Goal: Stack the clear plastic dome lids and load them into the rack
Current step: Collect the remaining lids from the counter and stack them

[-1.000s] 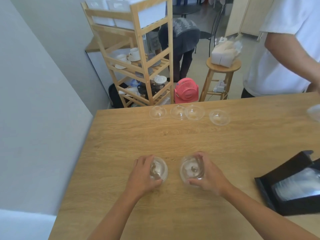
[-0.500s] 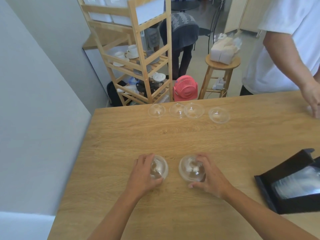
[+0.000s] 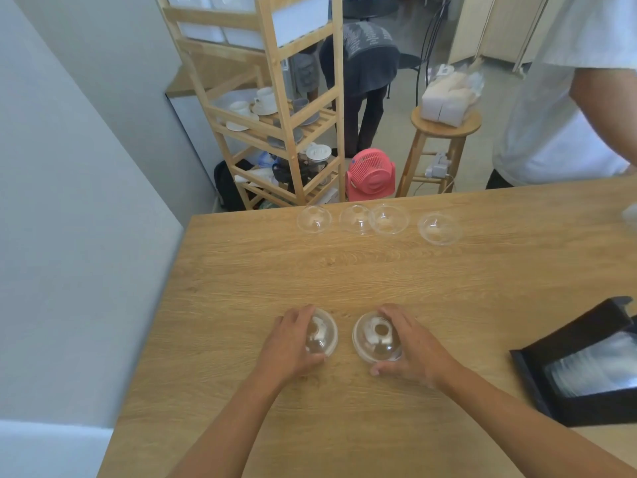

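Two clear dome lids rest on the wooden table [image 3: 379, 277] in front of me. My left hand [image 3: 289, 343] cups the left dome lid [image 3: 322, 334] from its left side. My right hand [image 3: 413, 346] curls around the right dome lid [image 3: 375, 338], fingers over its far side and thumb at its near edge. Both lids sit dome up on the wood. Several more clear dome lids [image 3: 356, 219] lie in a row near the far edge. A black rack [image 3: 582, 360] with stacked clear lids inside lies at the right.
A person in a white shirt [image 3: 558, 108] stands at the table's far right corner. Beyond the far edge are a wooden shelf unit [image 3: 275, 108], a pink fan [image 3: 370, 175] and a stool [image 3: 444, 132]. A grey wall runs along the left.
The right lid, tilted in my right hand a second ago, now sits flat on the table. The other person's hand has left the table's right edge. The camera has shifted slightly.
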A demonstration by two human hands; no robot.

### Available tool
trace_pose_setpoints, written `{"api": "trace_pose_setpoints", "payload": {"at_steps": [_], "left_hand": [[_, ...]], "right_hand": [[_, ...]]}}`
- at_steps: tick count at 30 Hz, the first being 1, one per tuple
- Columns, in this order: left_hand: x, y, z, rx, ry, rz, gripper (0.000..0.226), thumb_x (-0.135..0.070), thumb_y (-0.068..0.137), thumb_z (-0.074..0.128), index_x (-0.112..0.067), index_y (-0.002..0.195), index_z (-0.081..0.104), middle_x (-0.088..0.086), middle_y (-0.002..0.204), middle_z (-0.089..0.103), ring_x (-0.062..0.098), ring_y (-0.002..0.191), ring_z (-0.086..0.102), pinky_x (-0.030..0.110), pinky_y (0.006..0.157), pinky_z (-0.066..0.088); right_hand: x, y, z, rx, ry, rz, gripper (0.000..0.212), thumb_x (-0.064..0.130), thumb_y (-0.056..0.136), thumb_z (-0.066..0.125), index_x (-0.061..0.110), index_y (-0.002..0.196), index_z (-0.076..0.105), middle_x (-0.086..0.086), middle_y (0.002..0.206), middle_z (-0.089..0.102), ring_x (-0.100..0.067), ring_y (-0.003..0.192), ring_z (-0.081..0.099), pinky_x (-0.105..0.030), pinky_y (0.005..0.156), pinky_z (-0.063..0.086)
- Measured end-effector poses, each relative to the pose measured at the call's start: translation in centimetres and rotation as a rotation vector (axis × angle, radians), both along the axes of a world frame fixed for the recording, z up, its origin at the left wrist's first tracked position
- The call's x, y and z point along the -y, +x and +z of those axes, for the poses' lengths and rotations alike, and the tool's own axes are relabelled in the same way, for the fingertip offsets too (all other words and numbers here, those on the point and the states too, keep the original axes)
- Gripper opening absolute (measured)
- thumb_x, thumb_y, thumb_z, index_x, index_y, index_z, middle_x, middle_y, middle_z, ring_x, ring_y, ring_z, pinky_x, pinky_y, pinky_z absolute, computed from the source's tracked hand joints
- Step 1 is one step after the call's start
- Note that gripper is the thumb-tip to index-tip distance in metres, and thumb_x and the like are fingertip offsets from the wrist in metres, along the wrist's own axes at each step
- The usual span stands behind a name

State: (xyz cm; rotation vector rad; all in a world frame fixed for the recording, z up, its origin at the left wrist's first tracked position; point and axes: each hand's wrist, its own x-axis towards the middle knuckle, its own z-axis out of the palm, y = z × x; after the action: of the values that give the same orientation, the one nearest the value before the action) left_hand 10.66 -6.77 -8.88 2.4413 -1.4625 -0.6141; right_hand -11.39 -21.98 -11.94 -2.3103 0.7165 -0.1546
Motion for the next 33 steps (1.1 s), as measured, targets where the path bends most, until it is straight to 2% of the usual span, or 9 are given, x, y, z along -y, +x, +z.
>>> {"api": "trace_pose_setpoints", "payload": {"at_steps": [3,5,7,10,14,18,23,29,33], "left_hand": [[0.1,0.0,0.3,-0.021,0.026,-0.003,0.100,-0.044,0.072,0.079,-0.033,0.151,0.020,-0.003,0.150,0.034,0.019,0.133,0.036,0.035,0.107,0.039],[0.0,0.0,0.5,-0.072,0.049,-0.006,0.114,-0.049,0.069,0.080,-0.033,0.154,0.007,-0.003,0.156,0.026,0.020,0.136,0.034,0.037,0.109,0.038],[-0.2,0.4,1.0,-0.150,0.080,0.013,0.131,-0.060,0.062,0.081,-0.036,0.154,-0.010,-0.006,0.163,0.010,0.023,0.145,0.025,0.044,0.113,0.034],[0.1,1.7,2.3,-0.174,0.040,0.039,0.136,-0.074,0.059,0.073,-0.040,0.151,-0.021,-0.007,0.165,-0.006,0.023,0.151,0.009,0.053,0.117,0.027],[1.7,4.0,4.9,-0.136,-0.065,0.062,0.126,-0.066,0.066,0.075,-0.039,0.152,-0.014,-0.012,0.163,-0.004,0.019,0.151,0.005,0.052,0.119,0.021],[4.9,6.2,7.1,-0.047,-0.069,0.062,0.122,-0.056,0.070,0.078,-0.034,0.155,-0.006,-0.005,0.164,0.005,0.023,0.150,0.009,0.054,0.117,0.024],[9.3,8.2,8.0,0.038,-0.026,0.032,0.117,-0.048,0.072,0.080,-0.028,0.157,0.001,0.001,0.163,0.012,0.027,0.148,0.014,0.051,0.117,0.027],[15.2,10.4,7.0,0.066,0.033,-0.018,0.117,-0.045,0.072,0.082,-0.028,0.156,0.004,0.003,0.162,0.017,0.028,0.147,0.015,0.051,0.114,0.031],[19.0,12.4,5.4,0.050,0.041,0.012,0.119,-0.047,0.069,0.083,-0.027,0.156,0.004,0.004,0.161,0.020,0.031,0.146,0.015,0.050,0.111,0.031]], "right_hand": [[0.1,0.2,0.2,-0.025,0.017,0.004,0.118,0.080,0.050,0.078,0.042,0.144,0.016,0.032,0.139,0.021,0.010,0.126,0.030,-0.015,0.105,0.031],[0.1,0.2,0.3,-0.035,0.041,0.010,0.127,0.084,0.046,0.077,0.044,0.146,0.008,0.028,0.147,0.016,0.005,0.131,0.027,-0.020,0.107,0.030],[0.2,0.1,0.7,-0.017,0.041,0.009,0.134,0.086,0.045,0.076,0.046,0.148,0.001,0.026,0.154,0.010,0.002,0.135,0.023,-0.026,0.109,0.030],[1.3,0.3,2.0,0.036,0.033,-0.019,0.125,0.085,0.055,0.072,0.049,0.149,-0.001,0.022,0.158,0.008,-0.001,0.137,0.020,-0.031,0.108,0.028],[4.1,2.0,4.5,0.042,-0.042,-0.020,0.107,0.086,0.067,0.061,0.042,0.150,0.010,0.011,0.159,0.018,-0.007,0.138,0.024,-0.040,0.109,0.026],[7.1,4.5,6.5,-0.015,-0.159,-0.019,0.099,0.083,0.072,0.056,0.030,0.149,0.023,0.003,0.152,0.029,-0.008,0.135,0.027,-0.039,0.110,0.031],[10.6,7.8,7.7,-0.106,-0.258,-0.023,0.090,0.058,0.078,0.072,0.022,0.148,0.029,-0.003,0.150,0.031,-0.019,0.141,0.022,-0.042,0.113,0.033],[14.7,12.3,8.4,-0.254,-0.313,-0.036,0.094,0.056,0.077,0.074,0.021,0.150,0.027,-0.006,0.155,0.028,-0.025,0.144,0.018,-0.044,0.114,0.028],[17.2,15.4,8.3,-0.326,-0.328,-0.041,0.096,0.055,0.076,0.076,0.019,0.151,0.027,-0.009,0.154,0.031,-0.027,0.142,0.024,-0.043,0.115,0.027]]}}
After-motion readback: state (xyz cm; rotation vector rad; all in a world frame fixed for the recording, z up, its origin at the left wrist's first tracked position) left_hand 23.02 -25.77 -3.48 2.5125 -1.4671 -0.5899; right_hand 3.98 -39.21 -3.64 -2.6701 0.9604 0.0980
